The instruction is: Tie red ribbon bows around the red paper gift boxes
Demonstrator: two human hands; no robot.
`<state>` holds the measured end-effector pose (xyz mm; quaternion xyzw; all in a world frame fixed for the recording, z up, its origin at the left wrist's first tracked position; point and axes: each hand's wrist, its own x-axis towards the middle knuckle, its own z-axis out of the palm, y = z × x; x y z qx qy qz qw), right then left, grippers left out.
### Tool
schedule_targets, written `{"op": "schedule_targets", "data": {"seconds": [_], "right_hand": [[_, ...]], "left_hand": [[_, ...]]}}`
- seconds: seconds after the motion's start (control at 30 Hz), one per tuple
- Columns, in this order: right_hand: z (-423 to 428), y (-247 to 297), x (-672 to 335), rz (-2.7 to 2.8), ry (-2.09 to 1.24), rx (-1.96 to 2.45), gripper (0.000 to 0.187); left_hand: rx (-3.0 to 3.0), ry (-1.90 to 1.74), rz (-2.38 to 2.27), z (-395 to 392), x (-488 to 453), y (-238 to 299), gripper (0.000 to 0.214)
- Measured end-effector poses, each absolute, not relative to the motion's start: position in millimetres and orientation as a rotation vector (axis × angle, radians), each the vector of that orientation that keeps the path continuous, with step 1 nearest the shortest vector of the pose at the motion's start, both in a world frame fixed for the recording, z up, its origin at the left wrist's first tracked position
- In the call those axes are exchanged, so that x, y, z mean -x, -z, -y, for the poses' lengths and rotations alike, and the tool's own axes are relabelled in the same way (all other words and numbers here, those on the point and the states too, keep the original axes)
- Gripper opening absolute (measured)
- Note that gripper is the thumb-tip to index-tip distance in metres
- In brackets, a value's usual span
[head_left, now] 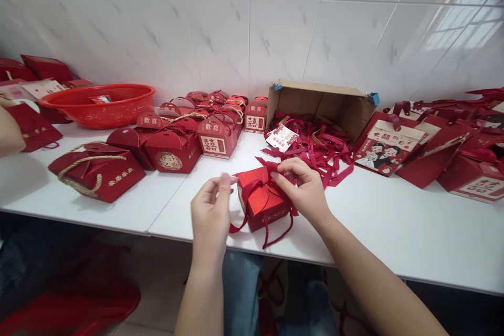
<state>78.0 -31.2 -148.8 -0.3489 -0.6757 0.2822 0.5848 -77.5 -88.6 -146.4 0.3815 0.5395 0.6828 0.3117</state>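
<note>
Well, right hand [305, 189] pinches flat ribbon [271, 167]; box [268, 205] glossy.

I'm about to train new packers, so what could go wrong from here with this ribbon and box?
The ribbon in the right hand might slip free if that pinch loosens. The loose ribbons heaped close behind the red box could tangle with the held one. The box's rope handle, near the front edge of the table, might get snagged.

A head-worn camera is looking forward and down over the table [378, 226] toward the tiled wall [216, 31], viewing the left hand [210, 210] and right hand [305, 189] from nearby.
</note>
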Motion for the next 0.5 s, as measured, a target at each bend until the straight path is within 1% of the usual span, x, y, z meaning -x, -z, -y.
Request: {"op": "schedule_targets", "data": {"seconds": [0.1,0.2,0.27,0.33,0.43,0.5], "right_hand": [[29,149,-80,1.58,-0.773,0.798,0.007],[28,150,-81,1.566,-0.944,0.823,0.015],[30,150,-81,1.546,-1.058,0.834,0.02],[32,149,-80,1.532,-1.152,0.794,0.02],[35,145,-79,1.543,-1.204,0.736,0.018],[37,143,-78,1.566,-1.165,0.778,0.017]], "left_hand": [[-1.084,-1.622,-1.485,83,75,151,0.035],[-1.105,-1.49,-1.52,82,74,151,0.039],[-1.099,-1.367,-1.466,84,75,149,0.039],[-1.089,-1.252,-1.384,86,77,147,0.041],[-1.08,-1.255,-1.338,89,81,142,0.043],[-1.11,-1.307,-1.322,90,84,138,0.042]]}}
